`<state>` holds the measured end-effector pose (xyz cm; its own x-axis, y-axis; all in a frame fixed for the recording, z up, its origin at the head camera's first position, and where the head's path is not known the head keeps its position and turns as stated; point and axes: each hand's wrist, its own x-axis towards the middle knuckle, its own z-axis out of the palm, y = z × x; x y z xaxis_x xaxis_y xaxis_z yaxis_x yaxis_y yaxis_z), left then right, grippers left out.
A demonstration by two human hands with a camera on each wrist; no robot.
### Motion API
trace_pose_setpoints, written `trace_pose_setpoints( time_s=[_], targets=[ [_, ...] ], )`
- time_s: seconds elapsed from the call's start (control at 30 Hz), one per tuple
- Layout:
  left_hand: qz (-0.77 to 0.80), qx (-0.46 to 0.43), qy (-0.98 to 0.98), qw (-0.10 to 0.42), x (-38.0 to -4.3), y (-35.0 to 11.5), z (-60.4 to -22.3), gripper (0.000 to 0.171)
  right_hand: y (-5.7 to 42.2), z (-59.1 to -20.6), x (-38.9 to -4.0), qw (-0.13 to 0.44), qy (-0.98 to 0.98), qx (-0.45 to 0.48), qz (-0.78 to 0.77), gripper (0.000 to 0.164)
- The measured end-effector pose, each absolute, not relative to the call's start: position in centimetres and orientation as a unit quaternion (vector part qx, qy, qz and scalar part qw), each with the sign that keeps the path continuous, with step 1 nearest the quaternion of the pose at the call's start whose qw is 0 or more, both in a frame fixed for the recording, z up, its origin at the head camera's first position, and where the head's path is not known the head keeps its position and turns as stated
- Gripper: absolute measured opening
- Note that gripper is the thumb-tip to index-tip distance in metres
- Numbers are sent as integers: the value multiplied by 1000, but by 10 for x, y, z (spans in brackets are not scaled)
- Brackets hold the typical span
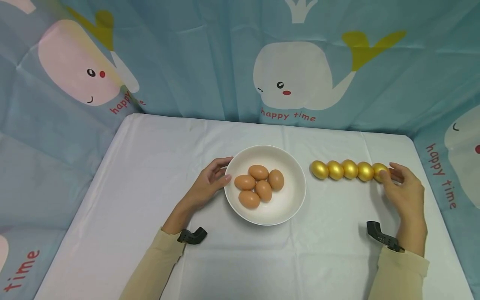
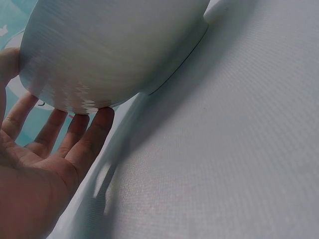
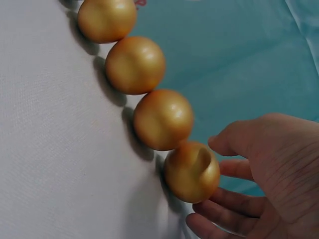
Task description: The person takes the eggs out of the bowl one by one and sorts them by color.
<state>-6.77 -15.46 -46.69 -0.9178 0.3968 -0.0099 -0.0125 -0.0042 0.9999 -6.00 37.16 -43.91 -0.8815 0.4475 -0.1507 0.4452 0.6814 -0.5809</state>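
Observation:
My left hand [image 1: 208, 181] holds the near-left rim of a white bowl [image 1: 294, 196], thumb over the edge and fingertips on the outer wall [image 2: 114, 55]. Several brown eggs [image 1: 249, 199] lie together in the bowl's left half. To the right, several gold eggs [image 1: 350, 168] stand in a touching row on the white cloth. My right hand [image 1: 406, 189] is at the right end of that row, thumb and fingers spread around the last gold egg [image 3: 192, 174]. The thumb's shadow falls on that egg; whether a fingertip touches it I cannot tell.
A white cloth [image 1: 322, 258] covers the table. Blue curtains [image 1: 210, 62] with whale prints hang behind and at both sides. Each wrist wears a black camera mount, one on the left [image 1: 192, 236] and one on the right [image 1: 384, 237].

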Motion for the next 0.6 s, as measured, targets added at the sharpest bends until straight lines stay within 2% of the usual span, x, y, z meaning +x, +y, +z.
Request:
trace_pose_setpoints(
  time_s=[0.27,0.6],
  targets=[
    [692,141,692,149,-67,-155,-466,51,365,-426,-57,46,-920,-240,307,61],
    [695,144,690,145,-67,-156,-469,50,326,-388,-48,118,-932,-160,303,51]
  ],
)
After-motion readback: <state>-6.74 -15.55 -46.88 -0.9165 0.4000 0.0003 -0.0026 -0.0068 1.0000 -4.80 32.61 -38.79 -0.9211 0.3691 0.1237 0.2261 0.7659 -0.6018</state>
